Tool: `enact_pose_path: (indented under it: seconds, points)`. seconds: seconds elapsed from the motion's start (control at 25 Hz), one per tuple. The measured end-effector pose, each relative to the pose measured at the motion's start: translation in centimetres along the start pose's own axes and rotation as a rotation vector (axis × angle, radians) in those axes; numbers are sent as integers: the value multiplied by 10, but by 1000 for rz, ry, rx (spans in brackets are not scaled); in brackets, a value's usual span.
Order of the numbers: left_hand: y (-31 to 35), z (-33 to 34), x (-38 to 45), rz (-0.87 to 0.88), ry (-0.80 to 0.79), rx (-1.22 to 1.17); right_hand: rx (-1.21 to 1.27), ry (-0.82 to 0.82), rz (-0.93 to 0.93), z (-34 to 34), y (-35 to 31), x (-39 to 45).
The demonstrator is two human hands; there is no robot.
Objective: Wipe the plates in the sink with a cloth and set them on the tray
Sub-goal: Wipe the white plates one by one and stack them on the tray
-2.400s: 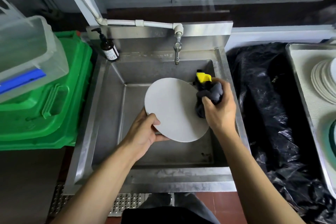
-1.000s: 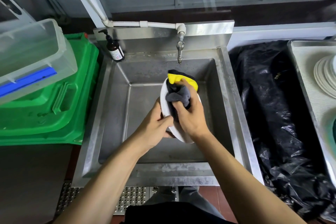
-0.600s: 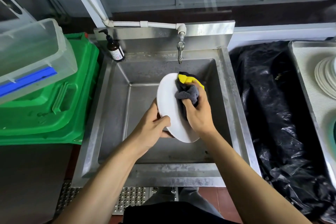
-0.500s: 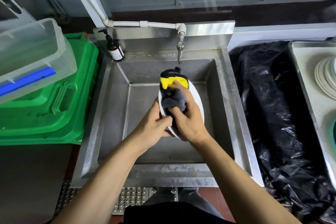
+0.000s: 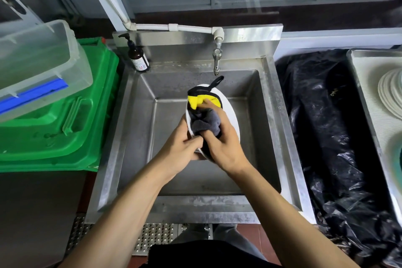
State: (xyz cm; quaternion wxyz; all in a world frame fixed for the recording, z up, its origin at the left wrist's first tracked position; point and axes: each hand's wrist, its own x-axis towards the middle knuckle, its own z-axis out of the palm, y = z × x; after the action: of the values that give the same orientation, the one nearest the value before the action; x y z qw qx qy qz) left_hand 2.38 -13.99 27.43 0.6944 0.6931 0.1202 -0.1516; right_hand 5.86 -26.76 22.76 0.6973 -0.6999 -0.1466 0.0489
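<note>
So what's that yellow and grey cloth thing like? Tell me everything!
The cloth is soft and bunched up, grey at the bottom and bright yellow at the top, with black edging and a little black loop sticking up. It looks like fuzzy microfibre. The right hand grips it and presses it against the white plate, which the left hand holds tilted over the steel sink.

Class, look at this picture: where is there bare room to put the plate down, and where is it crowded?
Bare patches: the sink floor left of the hands, and the tray surface between its left rim and the stacked plates. Crowded: the sink's middle, where the left hand holds the plate and the right hand presses the cloth. A soap bottle fills the back-left corner.
</note>
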Motion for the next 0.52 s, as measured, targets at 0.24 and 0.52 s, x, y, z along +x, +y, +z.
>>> enact_pose_path:
  seconds: [0.24, 0.52]
  points:
    - [0, -2, -4, -18, 14, 37, -7, 200, 175, -23, 20, 9]
    - [3, -4, 2, 3, 1, 10, 43, -40, 15, -3, 1, 4]
